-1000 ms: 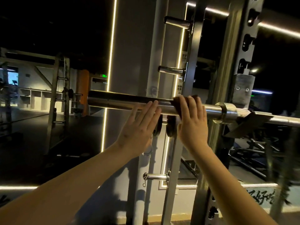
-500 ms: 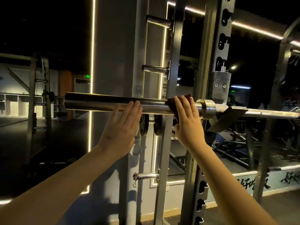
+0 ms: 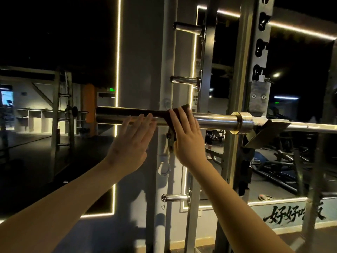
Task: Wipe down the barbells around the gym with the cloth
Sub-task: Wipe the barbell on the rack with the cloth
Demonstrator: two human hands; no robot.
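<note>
One barbell [image 3: 215, 121], horizontal left-right, cloth [image 3: 185, 107] over it

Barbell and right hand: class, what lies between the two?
The dark cloth lies between them: the right hand presses it against the barbell, with part hanging below. The head view shows this.

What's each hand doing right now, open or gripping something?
Left hand: open, straight fingers touching the barbell sleeve.
Right hand: open, flat fingers pressing the dark cloth onto the sleeve.
</note>
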